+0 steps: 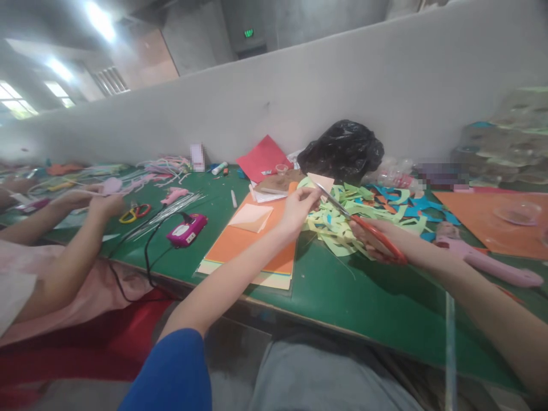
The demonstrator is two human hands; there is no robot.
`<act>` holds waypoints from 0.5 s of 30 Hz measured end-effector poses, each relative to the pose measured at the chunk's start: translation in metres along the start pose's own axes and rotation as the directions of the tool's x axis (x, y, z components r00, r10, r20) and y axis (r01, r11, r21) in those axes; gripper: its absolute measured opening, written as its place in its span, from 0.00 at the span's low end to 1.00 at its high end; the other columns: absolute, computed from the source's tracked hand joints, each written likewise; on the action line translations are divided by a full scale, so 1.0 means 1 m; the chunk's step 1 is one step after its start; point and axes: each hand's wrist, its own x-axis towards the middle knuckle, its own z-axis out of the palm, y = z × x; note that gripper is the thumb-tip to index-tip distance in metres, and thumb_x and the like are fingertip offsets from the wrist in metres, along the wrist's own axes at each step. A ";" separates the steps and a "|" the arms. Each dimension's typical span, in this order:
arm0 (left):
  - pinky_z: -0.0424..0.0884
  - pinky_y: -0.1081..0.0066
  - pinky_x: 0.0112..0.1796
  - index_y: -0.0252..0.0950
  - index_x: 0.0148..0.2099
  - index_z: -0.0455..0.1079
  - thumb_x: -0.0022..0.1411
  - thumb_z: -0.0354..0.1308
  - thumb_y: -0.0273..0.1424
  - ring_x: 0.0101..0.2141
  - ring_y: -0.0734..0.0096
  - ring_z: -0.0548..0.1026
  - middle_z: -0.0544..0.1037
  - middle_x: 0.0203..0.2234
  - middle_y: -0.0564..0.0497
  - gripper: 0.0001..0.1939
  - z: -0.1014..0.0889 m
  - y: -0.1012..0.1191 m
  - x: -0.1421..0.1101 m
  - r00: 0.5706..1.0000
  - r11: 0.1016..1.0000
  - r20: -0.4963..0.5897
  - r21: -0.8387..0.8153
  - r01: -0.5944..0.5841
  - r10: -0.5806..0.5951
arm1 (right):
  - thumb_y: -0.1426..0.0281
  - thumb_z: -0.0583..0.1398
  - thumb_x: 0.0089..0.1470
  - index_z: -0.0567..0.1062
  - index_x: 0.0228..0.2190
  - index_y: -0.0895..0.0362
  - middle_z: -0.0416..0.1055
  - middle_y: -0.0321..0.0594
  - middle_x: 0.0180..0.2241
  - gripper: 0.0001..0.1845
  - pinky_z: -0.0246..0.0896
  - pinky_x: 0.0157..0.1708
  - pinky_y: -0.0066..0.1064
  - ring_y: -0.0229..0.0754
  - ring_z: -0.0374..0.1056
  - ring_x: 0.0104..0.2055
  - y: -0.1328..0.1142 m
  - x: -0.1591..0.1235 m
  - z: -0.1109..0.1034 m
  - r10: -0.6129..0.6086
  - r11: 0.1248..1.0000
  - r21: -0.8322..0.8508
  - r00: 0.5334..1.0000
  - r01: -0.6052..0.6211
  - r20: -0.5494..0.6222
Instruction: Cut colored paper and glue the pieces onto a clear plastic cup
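In front of me, my left hand [299, 208] pinches a small piece of pale peach paper [322, 182]. My right hand [372, 237] is wrapped round the red handles of a pair of scissors [387, 245]. Their metal blades point up and left, at the peach paper. Whether the blades are cutting into it I cannot tell. Below and behind both hands lies a heap of yellow-green, blue and orange paper scraps [342, 231]. Left of my left hand, folded peach paper [252, 217] rests on a stack of orange paper [226, 245].
A black plastic bag [345, 151] stands against the wall behind the scraps. A pink glue gun [492, 260] lies at right, near an orange sheet [466, 220]. Leftward are a purple power socket [187, 230] with a black cable, scissors [135, 213] and a co-worker's hands [107, 202].
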 end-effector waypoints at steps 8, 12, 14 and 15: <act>0.66 0.73 0.34 0.33 0.32 0.71 0.55 0.70 0.39 0.25 0.80 0.68 0.72 0.25 0.54 0.15 -0.001 -0.009 0.004 0.998 0.998 0.045 -0.049 0.050 -0.047 | 0.42 0.58 0.55 0.57 0.28 0.53 0.53 0.26 0.17 0.29 0.48 0.15 0.25 0.31 0.52 0.16 -0.010 -0.012 0.000 -0.079 0.989 -0.119 0.996 0.082 0.027; 0.67 0.73 0.34 0.33 0.33 0.72 0.56 0.69 0.39 0.26 0.80 0.69 0.73 0.27 0.53 0.14 -0.002 -0.011 0.004 0.998 0.996 0.051 -0.070 0.047 -0.043 | 0.39 0.58 0.51 0.58 0.30 0.51 0.47 0.24 0.16 0.30 0.45 0.13 0.26 0.32 0.48 0.13 0.002 0.000 0.002 0.001 0.997 0.077 1.000 -0.001 0.011; 0.67 0.73 0.34 0.33 0.33 0.72 0.55 0.69 0.38 0.26 0.80 0.69 0.73 0.27 0.53 0.14 -0.002 -0.011 0.004 0.998 0.995 0.048 -0.082 0.053 -0.049 | 0.37 0.56 0.51 0.58 0.30 0.51 0.45 0.24 0.17 0.31 0.44 0.12 0.27 0.31 0.46 0.13 0.005 0.003 0.004 -0.001 0.990 0.139 1.000 -0.001 0.014; 0.67 0.73 0.34 0.33 0.32 0.72 0.55 0.69 0.38 0.26 0.80 0.69 0.73 0.27 0.53 0.14 -0.002 -0.010 0.004 0.997 0.994 0.047 -0.088 0.057 -0.053 | 0.36 0.56 0.50 0.57 0.30 0.51 0.45 0.24 0.18 0.31 0.44 0.13 0.27 0.31 0.46 0.13 0.005 0.004 0.004 -0.014 0.992 0.129 1.000 0.013 0.007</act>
